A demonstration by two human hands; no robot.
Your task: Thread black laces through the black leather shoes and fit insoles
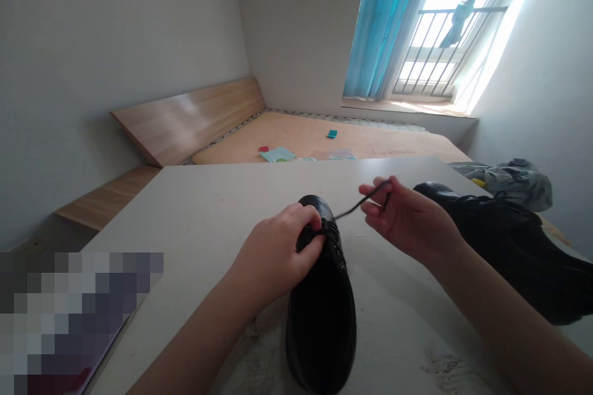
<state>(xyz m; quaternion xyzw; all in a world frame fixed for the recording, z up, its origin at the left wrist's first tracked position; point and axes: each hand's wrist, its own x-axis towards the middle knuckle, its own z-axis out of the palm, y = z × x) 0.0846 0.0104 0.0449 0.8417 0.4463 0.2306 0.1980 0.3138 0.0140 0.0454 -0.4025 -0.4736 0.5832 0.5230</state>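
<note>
A black lace-up shoe (321, 321) stands on the white tabletop, its toe pointing away from me and its opening facing me. My left hand (282, 247) is closed over the shoe's lacing area from the left, thumb and forefinger bent around the eyelets. What lies under those fingertips is partly hidden. To the right of the shoe, my right hand (407, 216) is raised above the table and pinches a dark shoelace (359, 205) between its fingertips. That lace runs slanting down to the shoe's eyelets, and its end hangs beside my fingers.
Another black shoe (504, 247) lies at the right, beyond my right forearm. The white table (199, 222) has dark scuffs near its front. Behind it is a bed (296, 126) with small coloured items. Grey clothing (519, 179) is heaped at the right. A pixelated patch covers the lower left.
</note>
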